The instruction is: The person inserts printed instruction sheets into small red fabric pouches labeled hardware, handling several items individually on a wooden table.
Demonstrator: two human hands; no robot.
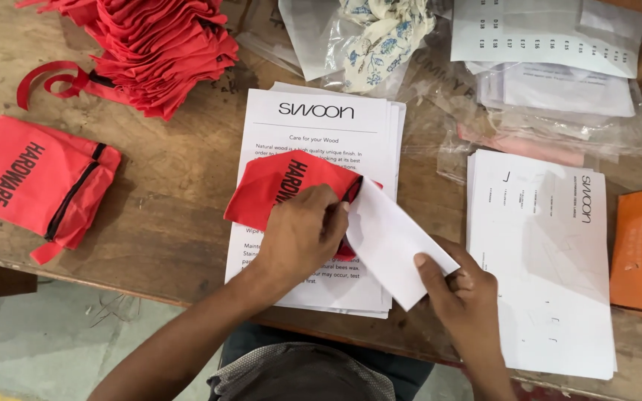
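Wooden table (172,223) at centre frame: left hand (302,234) pinched a red pouch (276,186) open; right hand (469,297) gripped folded paper (391,241).

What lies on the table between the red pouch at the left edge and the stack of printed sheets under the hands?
In the head view, only bare wooden table lies between the flat red pouch and the stack of printed sheets.

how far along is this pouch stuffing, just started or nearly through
Done: one red pouch lies apart at the left. In hand: the left hand holds a red pouch open while the right hand slides a folded white sheet in. Left: a pile of red pouches and paper stacks.
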